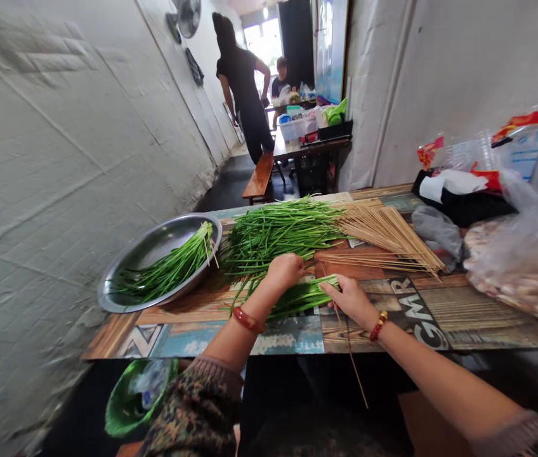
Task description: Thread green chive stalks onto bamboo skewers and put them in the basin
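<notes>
My right hand (pixel 352 299) is closed around the pale cut ends of a small bunch of garlic chives (pixel 300 297). A thin bamboo skewer (pixel 355 371) runs past those fingers and slants down over the table's front edge. My left hand (pixel 285 270) is curled shut above the bunch; its fingertips face away, so what they pinch is hidden. Just beyond the hands lies a large heap of loose chives (pixel 281 231). Right of the heap, many bamboo skewers (pixel 387 231) are fanned out on the table.
A steel basin (pixel 138 254) at left holds skewered chives (pixel 174 266). Plastic bags (pixel 521 260), one of garlic-like bulbs, crowd the right side of the patterned table (pixel 273 343). A green-lined bin (pixel 124 406) stands below. Beyond are a bench (pixel 259 174) and two people.
</notes>
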